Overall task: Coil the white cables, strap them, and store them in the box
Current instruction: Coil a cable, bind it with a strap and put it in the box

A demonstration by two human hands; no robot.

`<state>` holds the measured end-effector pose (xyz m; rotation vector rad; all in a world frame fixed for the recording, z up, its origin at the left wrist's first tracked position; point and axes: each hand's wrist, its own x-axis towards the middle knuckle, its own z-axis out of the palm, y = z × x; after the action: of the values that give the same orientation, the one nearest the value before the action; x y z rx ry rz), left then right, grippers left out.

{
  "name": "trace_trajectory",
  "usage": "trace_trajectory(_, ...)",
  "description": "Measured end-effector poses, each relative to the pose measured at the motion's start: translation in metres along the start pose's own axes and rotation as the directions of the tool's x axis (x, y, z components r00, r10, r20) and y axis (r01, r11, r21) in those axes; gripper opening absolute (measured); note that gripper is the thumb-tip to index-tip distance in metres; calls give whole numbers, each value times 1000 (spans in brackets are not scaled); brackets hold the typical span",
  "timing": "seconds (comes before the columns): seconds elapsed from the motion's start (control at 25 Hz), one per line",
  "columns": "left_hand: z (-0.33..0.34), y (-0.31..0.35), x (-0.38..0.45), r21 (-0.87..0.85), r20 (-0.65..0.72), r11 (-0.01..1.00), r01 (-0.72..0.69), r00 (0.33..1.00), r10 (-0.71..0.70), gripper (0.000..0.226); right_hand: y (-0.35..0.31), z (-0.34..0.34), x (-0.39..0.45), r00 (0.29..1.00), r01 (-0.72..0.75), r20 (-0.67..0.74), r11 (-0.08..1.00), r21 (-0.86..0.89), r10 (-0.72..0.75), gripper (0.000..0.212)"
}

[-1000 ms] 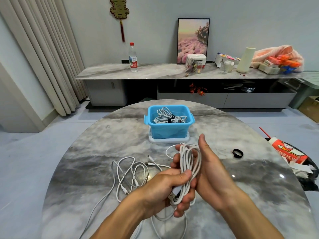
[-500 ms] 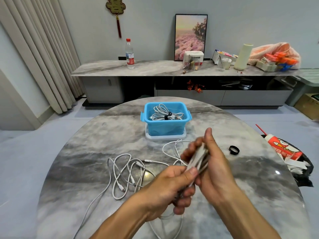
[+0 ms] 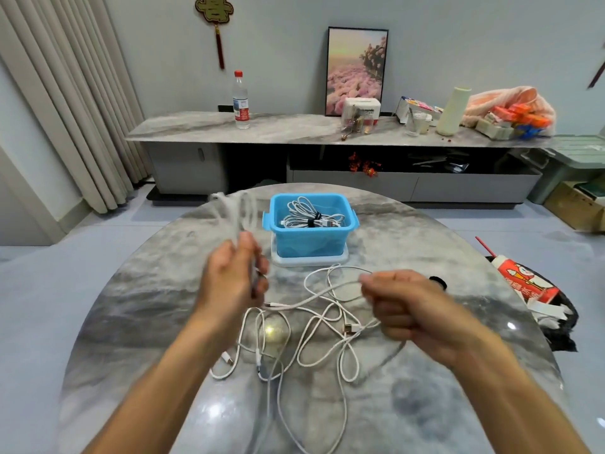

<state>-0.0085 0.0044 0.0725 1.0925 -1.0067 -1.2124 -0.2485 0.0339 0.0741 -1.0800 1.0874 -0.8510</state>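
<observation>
Your hands have separated since 0.5 s ago. Your left hand [image 3: 234, 276] now grips the coiled cable [image 3: 234, 211] alone, lifted just left of the blue box [image 3: 311, 237]. Your right hand [image 3: 402, 299] has let go and curls near the black strap [image 3: 437, 281]; whether it holds anything, cannot tell. Judgement: strapping comes next. 1 bundle [image 3: 312, 219] is already stored; loose cables [image 3: 314, 329] remain on the table [image 3: 131, 322].
</observation>
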Motion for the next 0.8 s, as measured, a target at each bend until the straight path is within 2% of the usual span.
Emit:
trace_trajectory(0.04, 7, -8, -5, 266, 87, 958, -107, 992, 86, 33, -9, -11, -2, 1000, 18, 2, 986, 166, -19, 25)
trace_trajectory(0.08, 15, -17, -11, 474, 211, 850, -230, 967, 144, 33, -17, -19, -4, 999, 33, 0, 955, 294, -35, 22)
trace_trajectory(0.12, 21, -24, -16, 593, 326, 733, -333, 932, 159, 33, -22, -26, -6, 999, 53, -16, 916, 397, -51, 21)
trace_trajectory(0.16, 26, -30, -21, 630, 411, 670, -392, 901, 141, 32, -25, -31, -9, 997, 74, -45, 879, 471, -60, 22)
trace_trajectory(0.2, 31, -35, -26, 610, 472, 675, -415, 875, 111, 32, -26, -33, -11, 995, 96, -78, 855, 510, -65, 23)
trace_trajectory(0.28, 39, -44, -36, 518, 562, 767, -380, 826, 30, 33, -26, -32, -11, 991, 121, -112, 830, 544, -71, 25)
trace_trajectory(0.4, 49, -47, -48, 409, 666, 897, -167, 726, -169, 32, -27, -28, -8, 990, 134, -114, 804, 579, -83, 27)
trace_trajectory(0.48, 48, -42, -46, 381, 701, 920, -93, 678, -222, 30, -27, -30, -8, 987, 156, -128, 793, 589, -99, 26)
trace_trajectory(0.56, 45, -34, -43, 416, 701, 894, -166, 684, -199, 32, -28, -33, -9, 984, 176, -135, 773, 610, -117, 25)
trace_trajectory(0.64, 42, -29, -40, 478, 679, 829, -290, 721, -139, 31, -27, -32, -7, 982, 186, -131, 774, 606, -133, 24)
trace_trajectory(0.8, 33, -29, -38, 549, 661, 708, -444, 749, -43, 31, -17, -20, 0, 989, 143, -124, 776, 614, -84, 27)
